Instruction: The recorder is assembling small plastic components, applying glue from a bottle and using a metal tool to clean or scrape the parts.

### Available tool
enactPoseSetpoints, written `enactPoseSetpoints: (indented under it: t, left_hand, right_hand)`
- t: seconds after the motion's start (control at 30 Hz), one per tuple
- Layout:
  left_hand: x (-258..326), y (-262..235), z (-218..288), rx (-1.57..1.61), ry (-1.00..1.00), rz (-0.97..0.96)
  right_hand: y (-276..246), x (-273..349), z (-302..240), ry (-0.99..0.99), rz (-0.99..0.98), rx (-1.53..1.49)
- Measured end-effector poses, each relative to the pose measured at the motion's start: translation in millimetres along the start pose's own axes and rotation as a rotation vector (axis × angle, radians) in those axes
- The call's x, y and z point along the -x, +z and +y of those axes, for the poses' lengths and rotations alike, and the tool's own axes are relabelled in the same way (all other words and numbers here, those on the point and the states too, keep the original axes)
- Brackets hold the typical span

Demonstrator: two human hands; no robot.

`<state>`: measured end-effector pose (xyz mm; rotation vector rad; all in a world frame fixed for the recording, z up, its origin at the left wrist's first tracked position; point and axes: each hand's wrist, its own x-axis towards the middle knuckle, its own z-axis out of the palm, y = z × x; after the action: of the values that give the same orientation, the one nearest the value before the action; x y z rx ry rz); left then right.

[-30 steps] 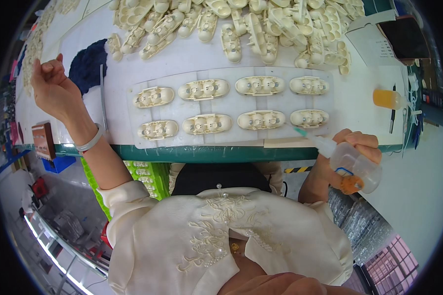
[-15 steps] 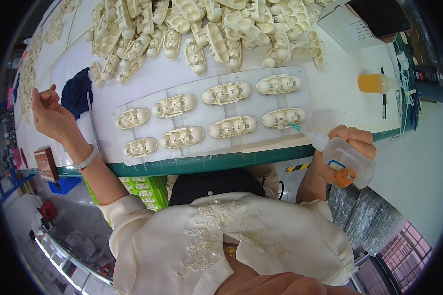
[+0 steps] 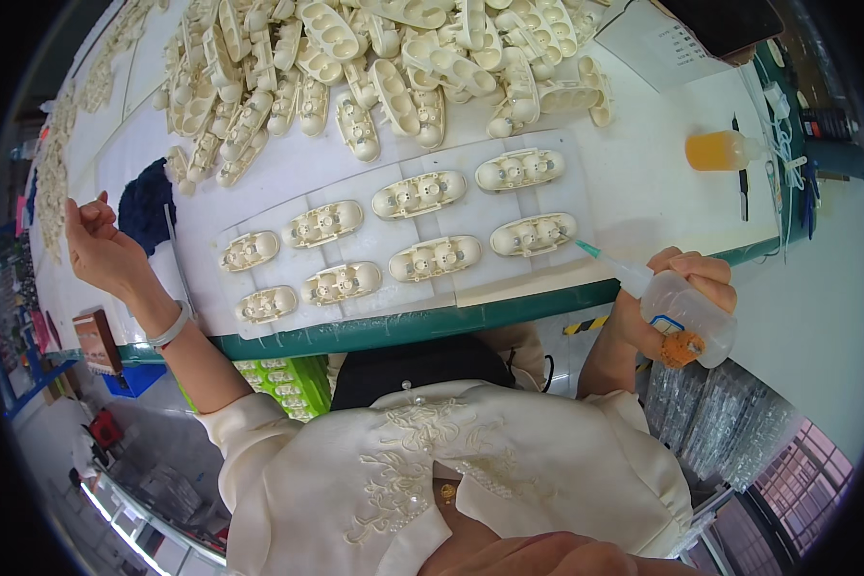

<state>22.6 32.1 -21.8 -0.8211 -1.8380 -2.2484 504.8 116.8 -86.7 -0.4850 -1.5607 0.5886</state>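
Observation:
My right hand [image 3: 693, 278] grips a clear squeeze bottle [image 3: 691, 315] with a tapered green-tipped nozzle [image 3: 588, 249]. The thumb wears a rough orange cover [image 3: 683, 349]. The nozzle tip hovers just off the right end of a cream oval plastic part [image 3: 533, 234], the front-right one of several set in two rows on a whitish, translucent board [image 3: 394, 213]. Other parts in the rows include one at the back right [image 3: 519, 170] and one at the front left [image 3: 266, 304]. Away to the left, my left hand [image 3: 106, 252] is raised, its fingers loosely curled and holding nothing.
Loose cream parts [image 3: 394, 91] are heaped behind the board. A dark blue cloth [image 3: 149, 202] lies near my left hand. Far right are an orange-liquid bottle [image 3: 712, 152], a black pen [image 3: 742, 182] and a white box [image 3: 658, 43]. The table's green edge [image 3: 374, 326] runs before me.
The nozzle tip was over the middle of the front-right part and is now past its right end. Board and parts sit slightly further left in view. My left hand stays nearly the same.

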Motion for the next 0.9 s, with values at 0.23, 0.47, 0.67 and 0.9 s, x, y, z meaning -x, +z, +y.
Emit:
enactPoseSetpoints:
  t: [0.23, 0.47, 0.67, 0.9]
  left_hand:
    - [-3, -6, -5, -0.020, 0.002, -0.027]
    - [-2, -6, -7, -0.045, -0.007, -0.020]
    - [-3, -1, -9, -0.031, 0.009, -0.037]
    - [-13, -8, -21, -0.038, -0.001, 0.010]
  right_hand:
    - [4, 2, -13, 0.032, -0.070, 0.026]
    - [1, 28, -25, 0.073, -0.041, 0.050]
    - [-6, 38, -25, 0.023, 0.117, 0.321]
    - [-49, 20, -33, 0.264, 0.426, 0.161]
